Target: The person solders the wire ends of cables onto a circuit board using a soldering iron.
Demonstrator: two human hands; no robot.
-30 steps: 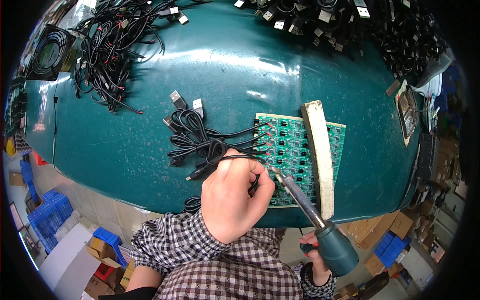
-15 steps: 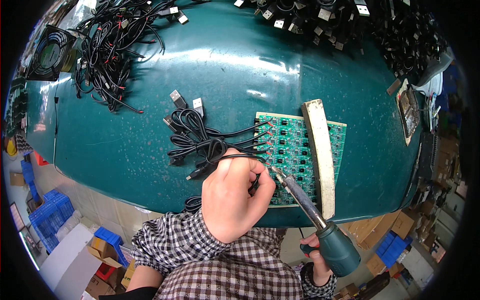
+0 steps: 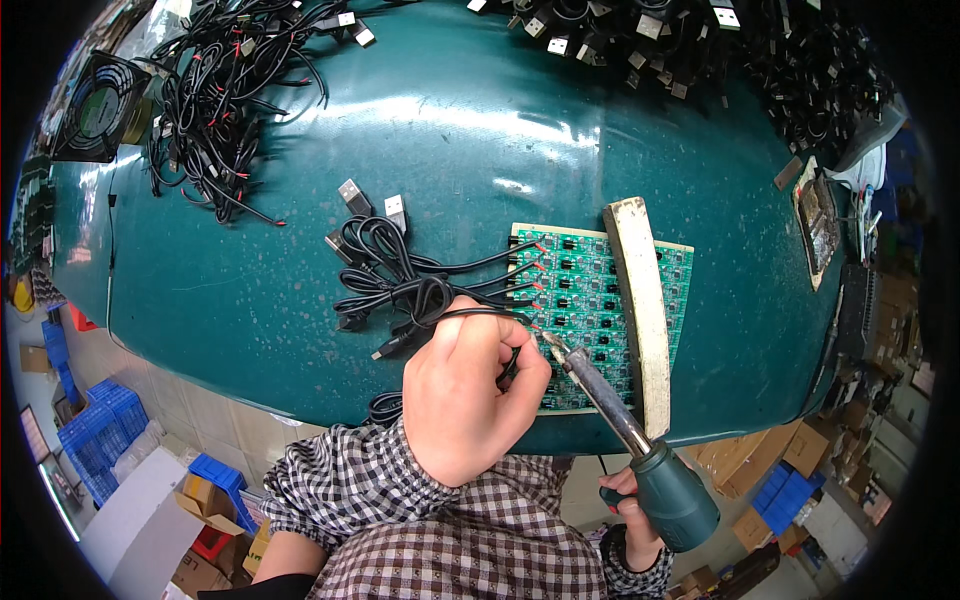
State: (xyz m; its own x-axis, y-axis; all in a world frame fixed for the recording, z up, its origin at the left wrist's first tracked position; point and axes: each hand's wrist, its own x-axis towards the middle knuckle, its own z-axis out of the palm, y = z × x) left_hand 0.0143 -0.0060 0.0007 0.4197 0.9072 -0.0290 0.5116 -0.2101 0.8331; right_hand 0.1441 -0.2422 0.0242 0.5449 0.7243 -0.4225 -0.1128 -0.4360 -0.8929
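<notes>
Clock centred on the left hand (image 3: 470, 390). Curled narrow, thumb and forefinger pinched on a black cable (image 3: 490, 313) close to its red end; other fingers folded, partly hidden. Checked sleeve (image 3: 350, 480) at the wrist.

At 4 o'clock, right hand (image 3: 635, 515), lower right: fingers wrapped round the grip of a green-handled iron (image 3: 600, 390), partly hidden behind it. Iron slanting toward 11 from its handle, tip just beside the left fingertips, over the board. Contact between tip and board: cannot tell.

At 2, the green board (image 3: 675, 270), flat on the table (image 3: 220, 300), with rows of small black parts; red wire ends along its left edge. Pale bar (image 3: 640, 310) laid across its right part, one end past the near edge.

At 11, looped bundle (image 3: 385, 240) with metal plugs, leads running to the board.

Farther out: tangled leads (image 3: 215, 110) between 10 and 11; fan (image 3: 100, 105) at 10; heaped plugs (image 3: 780, 60) between 1 and 2; blue crates (image 3: 100, 430) at 9, below table level.
</notes>
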